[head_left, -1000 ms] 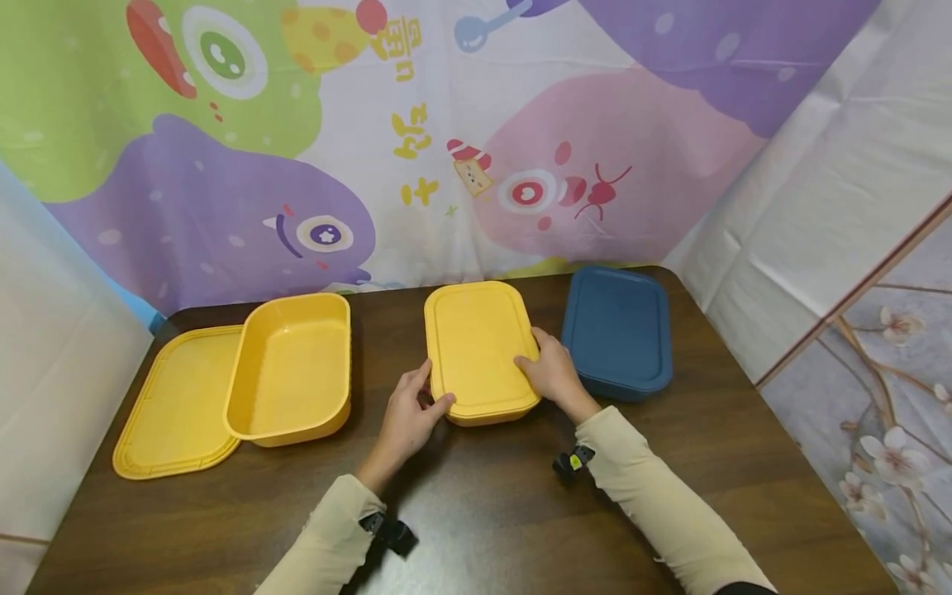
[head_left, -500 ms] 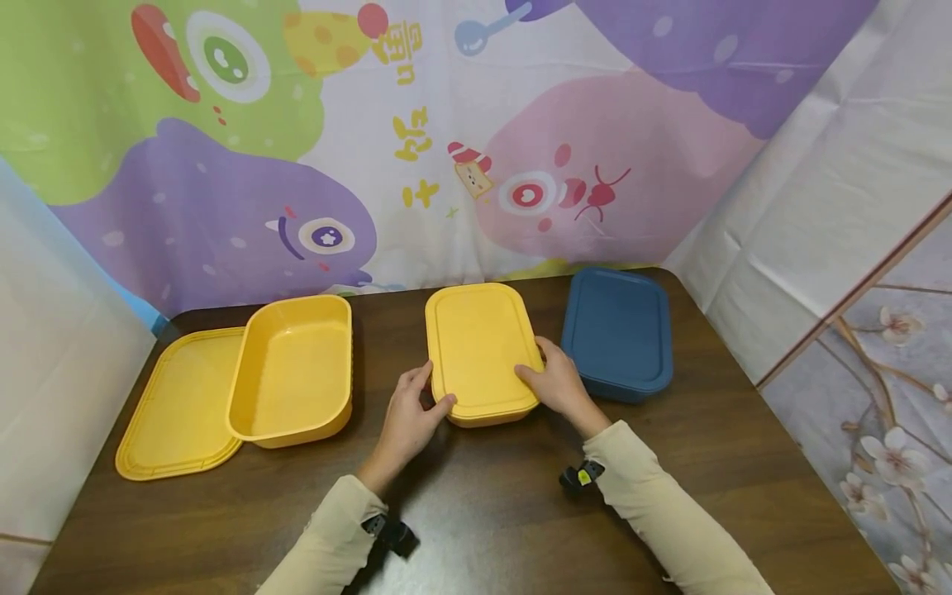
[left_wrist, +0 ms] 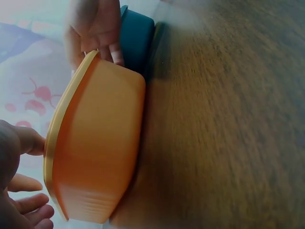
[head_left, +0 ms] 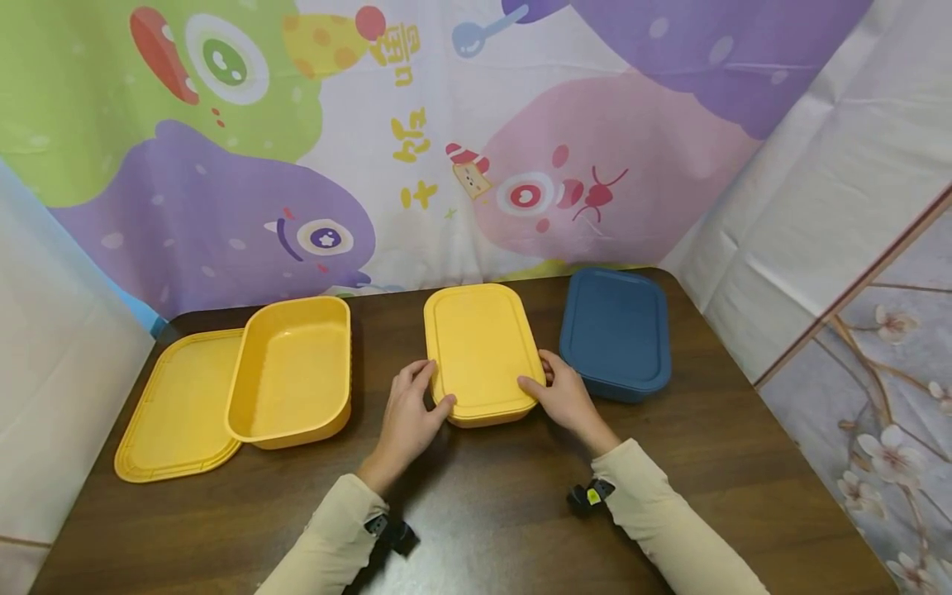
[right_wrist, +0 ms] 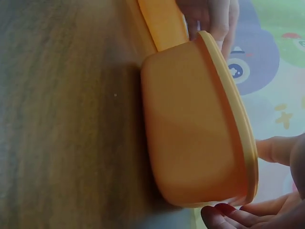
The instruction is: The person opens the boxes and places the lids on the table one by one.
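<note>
Yellow lidded box [head_left: 483, 347] | left hand [head_left: 406, 415] left, right hand [head_left: 569, 400] right | thumbs on top, can't tell if pinching | best use even force

This looks like a cloth-screened corner; whether in a home or elsewhere cannot be told. A cartoon-printed curtain [head_left: 610, 165] hangs behind a wood-grain table [head_left: 491, 504], with blossom-patterned sheeting [head_left: 892, 397] at the right
</note>
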`<move>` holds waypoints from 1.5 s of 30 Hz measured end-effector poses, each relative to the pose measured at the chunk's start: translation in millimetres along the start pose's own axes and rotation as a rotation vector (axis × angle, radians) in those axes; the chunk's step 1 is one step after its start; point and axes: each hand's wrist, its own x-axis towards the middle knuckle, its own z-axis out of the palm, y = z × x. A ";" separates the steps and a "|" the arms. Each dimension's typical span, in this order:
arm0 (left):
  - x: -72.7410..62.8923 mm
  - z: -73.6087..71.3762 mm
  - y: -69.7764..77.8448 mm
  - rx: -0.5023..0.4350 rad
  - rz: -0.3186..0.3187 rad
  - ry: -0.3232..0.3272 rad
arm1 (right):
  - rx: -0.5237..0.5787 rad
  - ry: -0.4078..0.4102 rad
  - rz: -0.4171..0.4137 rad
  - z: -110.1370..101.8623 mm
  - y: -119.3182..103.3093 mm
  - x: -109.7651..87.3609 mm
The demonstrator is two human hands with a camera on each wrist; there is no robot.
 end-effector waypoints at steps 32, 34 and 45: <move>1.4 17.5 35.2 0.014 0.279 -0.184 | 0.087 -0.145 -0.053 -3.0 34.3 -8.6; 1.0 19.6 35.7 0.024 0.291 -0.200 | 0.091 -0.134 -0.064 -2.0 36.1 -7.9; -1.5 28.9 38.3 0.109 0.388 -0.196 | 0.104 -0.109 -0.078 2.1 36.4 -7.1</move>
